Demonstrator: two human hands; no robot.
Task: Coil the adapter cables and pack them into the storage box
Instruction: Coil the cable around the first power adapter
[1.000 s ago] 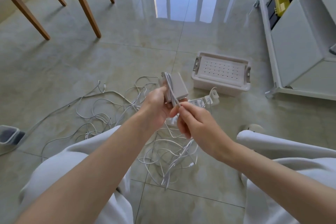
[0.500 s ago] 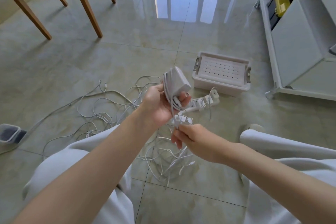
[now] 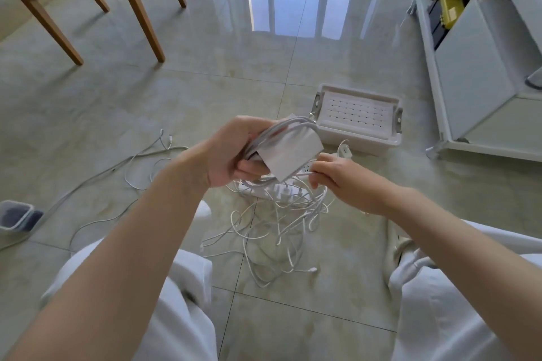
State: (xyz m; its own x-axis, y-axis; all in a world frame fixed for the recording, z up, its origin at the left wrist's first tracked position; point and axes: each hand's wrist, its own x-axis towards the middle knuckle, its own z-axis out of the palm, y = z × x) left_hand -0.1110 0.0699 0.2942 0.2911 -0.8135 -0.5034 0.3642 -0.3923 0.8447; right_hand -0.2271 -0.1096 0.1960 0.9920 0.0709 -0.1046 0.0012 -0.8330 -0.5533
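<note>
My left hand (image 3: pixel 231 149) grips a white square power adapter (image 3: pixel 289 154) with several turns of its white cable wound around it. My right hand (image 3: pixel 340 176) pinches the loose end of that cable just right of the adapter's lower corner. Below both hands a tangle of thin white cables (image 3: pixel 278 228) lies on the tiled floor, with a white power strip (image 3: pixel 275 190) partly hidden under the hands. The white storage box (image 3: pixel 356 117), with a perforated bottom and grey side latches, stands on the floor just beyond the adapter.
More white cables (image 3: pixel 146 161) trail off to the left across the floor. A small clear container (image 3: pixel 14 217) sits at the left edge. Wooden chair legs (image 3: pixel 140 12) stand at the back left, a white shelf unit (image 3: pixel 475 73) at the right. My white-trousered knees frame the cable pile.
My left hand has turned the adapter from upright to lying flatter. My right hand has risen from below the adapter to its right side, carrying the cable around it.
</note>
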